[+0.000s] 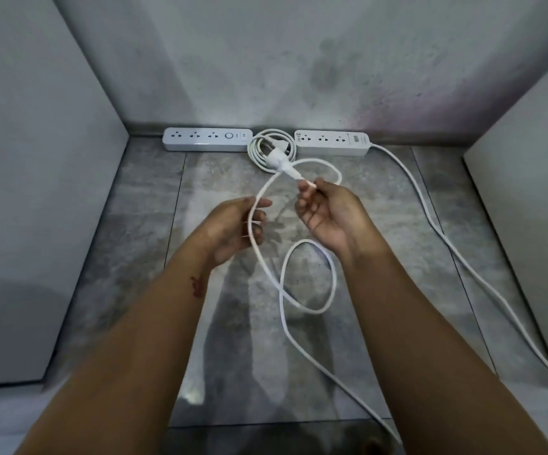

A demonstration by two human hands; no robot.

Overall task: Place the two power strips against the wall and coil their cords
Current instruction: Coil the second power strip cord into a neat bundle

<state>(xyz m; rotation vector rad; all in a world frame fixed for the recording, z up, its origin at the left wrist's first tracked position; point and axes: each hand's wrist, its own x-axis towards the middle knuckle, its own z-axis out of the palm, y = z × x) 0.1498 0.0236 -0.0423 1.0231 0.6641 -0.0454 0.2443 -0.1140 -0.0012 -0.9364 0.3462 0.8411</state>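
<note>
Your right hand [326, 213] pinches the loose cord [308, 277] just behind its plug [277, 164]; your left hand [236, 224] curls around the same cord. Both power strips [207, 138] [331, 141] lie along the floor's [141, 231] far edge, against the wall [266, 60] (coiled cord [256, 152] between them).

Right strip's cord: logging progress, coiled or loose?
Loose: the right strip's cord trails across the floor, only starting to loop between both hands.

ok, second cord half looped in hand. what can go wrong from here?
1. The held cord trails in slack loops across the floor; pulling it in could kink or knot.
2. The plug hangs over the finished coil; it could snag it.
3. Hard pulls may drag the right power strip off the wall.
</note>
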